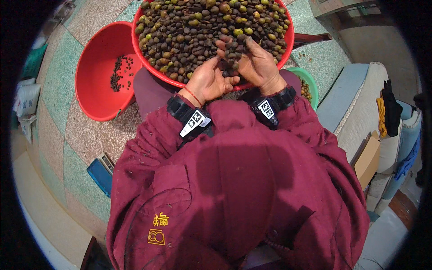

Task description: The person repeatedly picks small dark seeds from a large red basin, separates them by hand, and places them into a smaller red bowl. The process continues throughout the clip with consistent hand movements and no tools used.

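A large red plastic basin (pixel 136 50) in front of me is heaped with dark brown and yellow-green round nuts or fruits (pixel 189 37). My right hand (pixel 258 65), palm up over the basin's near right part, holds a small cluster of dark ones (pixel 233 54) in its curled fingers. My left hand (pixel 211 81) is beside it at the near rim, palm up with the fingers partly curled; dark pieces lie between the two hands, and whether the left holds any is hard to tell. A tilted red bucket (pixel 91 74) at the left has small dark pieces (pixel 116 76) inside.
A green bowl (pixel 314 84) with brownish pieces stands by my right knee. A pale blue and white cushioned seat (pixel 351 87) is at the right, with a cardboard piece (pixel 368 160). A blue box (pixel 99 173) lies on the tiled floor at left. A dark handle (pixel 312 38) extends beyond the basin.
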{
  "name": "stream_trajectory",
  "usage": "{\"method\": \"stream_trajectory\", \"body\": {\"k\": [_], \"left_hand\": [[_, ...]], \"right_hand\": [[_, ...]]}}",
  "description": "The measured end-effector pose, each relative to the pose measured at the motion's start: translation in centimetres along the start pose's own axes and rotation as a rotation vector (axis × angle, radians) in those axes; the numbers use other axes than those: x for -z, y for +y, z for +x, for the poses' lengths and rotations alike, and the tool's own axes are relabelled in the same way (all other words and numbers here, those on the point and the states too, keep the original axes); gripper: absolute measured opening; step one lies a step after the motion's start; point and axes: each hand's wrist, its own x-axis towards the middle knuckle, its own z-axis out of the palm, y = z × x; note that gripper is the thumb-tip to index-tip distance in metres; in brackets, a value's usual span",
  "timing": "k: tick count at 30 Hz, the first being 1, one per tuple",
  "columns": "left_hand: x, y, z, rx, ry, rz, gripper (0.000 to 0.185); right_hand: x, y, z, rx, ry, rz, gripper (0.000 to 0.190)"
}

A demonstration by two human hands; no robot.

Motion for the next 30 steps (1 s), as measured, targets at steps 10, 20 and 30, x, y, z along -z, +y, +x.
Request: {"method": "stream_trajectory", "body": {"k": [10, 20, 30], "left_hand": [[0.0, 0.3, 0.5, -0.028, -0.066, -0.087, 0.035], [-0.2, 0.8, 0.1, 0.019, -0.141, -0.347, 0.032], [0.0, 0.3, 0.3, -0.112, -0.432, -0.318, 0.043]], "right_hand": [[-2.9, 0.3, -0.7, 0.126, -0.011, -0.259, 0.034], [-3.5, -1.5, -1.7, 0.279, 0.092, -0.506, 0.023], [-2.5, -1.6, -2.3, 0.636, -0.066, -1.750, 0.019]]}}
